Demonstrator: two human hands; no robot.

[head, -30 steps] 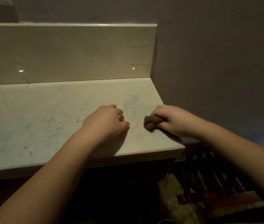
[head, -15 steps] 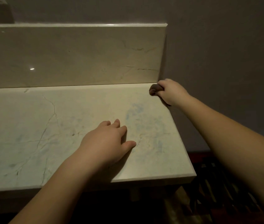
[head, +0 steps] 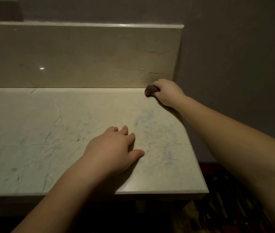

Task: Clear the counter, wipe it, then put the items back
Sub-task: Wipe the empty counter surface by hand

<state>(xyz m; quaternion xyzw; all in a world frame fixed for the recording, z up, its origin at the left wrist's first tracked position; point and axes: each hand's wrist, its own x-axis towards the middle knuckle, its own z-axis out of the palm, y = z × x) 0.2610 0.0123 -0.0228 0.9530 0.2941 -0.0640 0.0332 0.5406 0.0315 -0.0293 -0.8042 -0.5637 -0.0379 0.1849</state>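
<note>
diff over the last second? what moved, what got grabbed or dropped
The right hand, gripping the dark cloth, swept it from the counter's front right area to the back right corner by the backsplash. The left hand uncurled from loosely curled to flat on the counter. Nothing was picked up or released; the cloth stayed in the right hand's grip.

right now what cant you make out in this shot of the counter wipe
- Head view: most of the cloth is hidden inside the right hand.
- Counter: its left part is cut off by the frame edge.
- Surface under the left hand: covered by the palm.
- Dark rack below right: too dim to identify.
</note>
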